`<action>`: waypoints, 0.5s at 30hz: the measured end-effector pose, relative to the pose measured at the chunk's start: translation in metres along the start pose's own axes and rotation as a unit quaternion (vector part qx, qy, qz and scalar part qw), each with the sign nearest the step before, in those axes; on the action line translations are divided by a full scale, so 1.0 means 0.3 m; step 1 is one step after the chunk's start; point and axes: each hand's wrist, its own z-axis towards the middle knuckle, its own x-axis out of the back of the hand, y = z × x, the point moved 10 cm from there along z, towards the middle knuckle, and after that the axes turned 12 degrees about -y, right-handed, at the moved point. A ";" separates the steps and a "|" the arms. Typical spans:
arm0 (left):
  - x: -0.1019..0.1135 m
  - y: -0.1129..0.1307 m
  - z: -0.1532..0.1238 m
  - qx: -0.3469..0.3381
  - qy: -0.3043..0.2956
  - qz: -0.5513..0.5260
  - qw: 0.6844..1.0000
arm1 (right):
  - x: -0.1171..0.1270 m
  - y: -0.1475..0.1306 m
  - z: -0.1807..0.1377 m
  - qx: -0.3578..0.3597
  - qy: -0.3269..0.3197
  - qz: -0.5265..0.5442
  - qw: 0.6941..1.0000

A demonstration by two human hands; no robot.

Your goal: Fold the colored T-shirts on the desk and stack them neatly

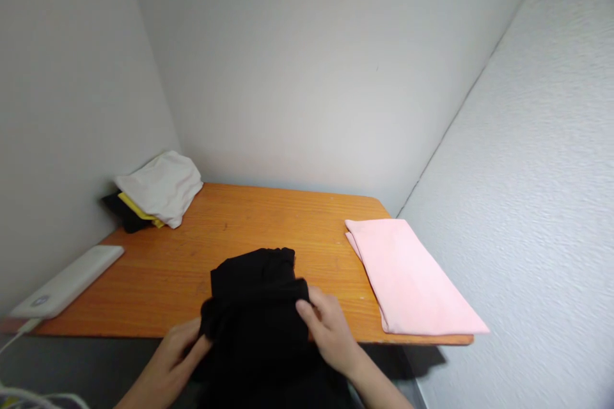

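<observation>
A black garment (256, 307) lies partly folded at the front edge of the orange wooden table (268, 223) and hangs over it toward me. My left hand (175, 354) grips its lower left edge with curled fingers. My right hand (329, 329) pinches the cloth's right edge, fingers closed on the fabric.
A folded pink cloth (407, 278) lies at the table's right, reaching past the front edge. A pile of white, yellow and black cloth (158, 192) sits in the back left corner. A white power bank (67, 284) with a cable lies at the left edge. Walls enclose three sides.
</observation>
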 end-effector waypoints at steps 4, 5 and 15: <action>0.042 -0.072 0.078 0.131 0.073 0.027 0.988 | 0.028 0.120 0.122 -0.175 0.045 -0.190 0.965; 0.052 -0.094 0.085 0.162 0.094 0.039 0.982 | 0.024 0.159 0.134 -0.227 0.051 -0.238 0.943; -0.028 -0.208 0.094 0.242 0.031 -0.027 0.969 | -0.029 0.290 0.286 -0.274 0.042 -0.100 0.956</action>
